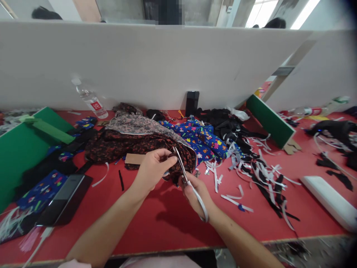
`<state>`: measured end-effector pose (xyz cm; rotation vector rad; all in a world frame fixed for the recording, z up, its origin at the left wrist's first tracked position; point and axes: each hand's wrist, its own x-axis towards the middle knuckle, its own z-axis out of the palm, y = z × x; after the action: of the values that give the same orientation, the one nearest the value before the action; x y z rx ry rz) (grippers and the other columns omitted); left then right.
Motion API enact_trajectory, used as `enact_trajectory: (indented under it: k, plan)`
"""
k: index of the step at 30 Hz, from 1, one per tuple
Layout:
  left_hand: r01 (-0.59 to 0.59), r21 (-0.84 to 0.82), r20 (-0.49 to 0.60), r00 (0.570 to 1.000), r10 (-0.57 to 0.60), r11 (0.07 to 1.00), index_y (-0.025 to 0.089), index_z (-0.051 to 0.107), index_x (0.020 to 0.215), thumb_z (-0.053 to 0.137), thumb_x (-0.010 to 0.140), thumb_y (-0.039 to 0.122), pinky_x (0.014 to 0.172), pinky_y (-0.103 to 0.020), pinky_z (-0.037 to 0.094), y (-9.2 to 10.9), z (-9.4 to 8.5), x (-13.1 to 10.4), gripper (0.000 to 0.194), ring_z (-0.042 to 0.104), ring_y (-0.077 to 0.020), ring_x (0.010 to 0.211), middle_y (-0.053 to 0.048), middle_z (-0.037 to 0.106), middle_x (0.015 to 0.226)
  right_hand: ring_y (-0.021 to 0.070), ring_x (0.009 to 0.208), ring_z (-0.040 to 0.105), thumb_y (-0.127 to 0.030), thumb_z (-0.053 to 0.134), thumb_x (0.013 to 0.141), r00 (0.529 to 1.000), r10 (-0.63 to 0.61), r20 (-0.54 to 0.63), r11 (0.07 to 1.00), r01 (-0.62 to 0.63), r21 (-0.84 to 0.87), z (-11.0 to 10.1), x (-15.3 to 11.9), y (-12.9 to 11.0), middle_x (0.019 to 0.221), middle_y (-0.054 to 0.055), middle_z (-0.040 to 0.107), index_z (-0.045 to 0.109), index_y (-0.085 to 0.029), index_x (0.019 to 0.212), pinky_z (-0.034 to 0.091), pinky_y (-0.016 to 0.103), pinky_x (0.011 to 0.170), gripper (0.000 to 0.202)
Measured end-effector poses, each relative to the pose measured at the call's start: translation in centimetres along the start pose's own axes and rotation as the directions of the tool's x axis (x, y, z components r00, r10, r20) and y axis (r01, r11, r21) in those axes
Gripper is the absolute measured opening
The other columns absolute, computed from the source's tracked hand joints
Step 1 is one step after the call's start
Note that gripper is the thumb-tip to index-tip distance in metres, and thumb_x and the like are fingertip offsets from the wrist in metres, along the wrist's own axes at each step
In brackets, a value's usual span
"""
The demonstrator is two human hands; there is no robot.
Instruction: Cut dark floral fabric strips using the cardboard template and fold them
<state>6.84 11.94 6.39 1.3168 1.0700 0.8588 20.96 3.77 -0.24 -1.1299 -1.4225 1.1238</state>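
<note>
My left hand [156, 166] pinches an edge of dark floral fabric [125, 145], brown-black with small reddish flowers. The fabric lies heaped on the red table and shows a paler grey-pink underside and a thin white edge. In my right hand [198, 193] is a pair of scissors [183, 169] with white handles. Its blades point up and away, close to my left fingertips, and look slightly apart beside the fabric edge. Behind the floral piece lies blue fabric [208, 139] with a colourful print. A brown cardboard strip [134, 159] sits left of my left hand.
White and black scraps [267, 178] litter the red table [139, 230] to the right. Green boards [272, 121] stand at both sides. A water bottle [90, 100] and a phone [192, 102] are by the white partition [156, 63]. A cabled device [65, 201] lies left, a white case [329, 199] right.
</note>
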Motion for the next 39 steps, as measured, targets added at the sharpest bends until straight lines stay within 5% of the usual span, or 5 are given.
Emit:
enact_trajectory:
  k: [15,30,39]
  plan:
    - [-0.015,-0.007,0.024,1.000,0.015,1.000,0.016,0.062,0.066,0.065,0.068,0.029,0.047,-0.017,0.034,0.55,0.21,-0.17,0.014,0.045,-0.0067,0.051,0.004,0.053,0.059,0.0086,0.050,0.030,-0.076,0.034,0.076,0.998,0.061,0.010,0.998,-0.061,0.003,0.11,-0.21,0.19,0.059,-0.004,0.035,0.046,-0.019,0.077,0.025,0.020,0.043,0.058]
    - [-0.010,0.027,0.095,0.996,0.007,1.000,0.015,0.062,0.068,0.065,0.068,0.027,0.050,-0.017,0.038,0.25,-0.01,-0.13,0.012,0.049,-0.0078,0.055,0.003,0.057,0.062,0.0096,0.057,0.031,-0.075,0.036,0.076,1.000,-0.006,-0.024,1.000,0.006,0.002,-0.03,-0.04,-0.21,0.065,-0.003,0.037,0.047,-0.018,0.078,0.027,0.022,0.050,0.058]
    - [0.081,-0.004,0.131,0.988,-0.080,0.997,0.016,0.060,0.066,0.068,0.066,0.031,0.041,-0.016,0.035,0.36,-0.04,-0.18,0.017,0.047,-0.0067,0.044,0.005,0.054,0.054,0.0100,0.056,0.036,-0.072,0.043,0.075,0.998,-0.004,-0.068,1.000,0.006,0.028,-0.43,0.24,0.09,0.065,-0.003,0.042,0.050,-0.018,0.081,0.031,0.022,0.050,0.055]
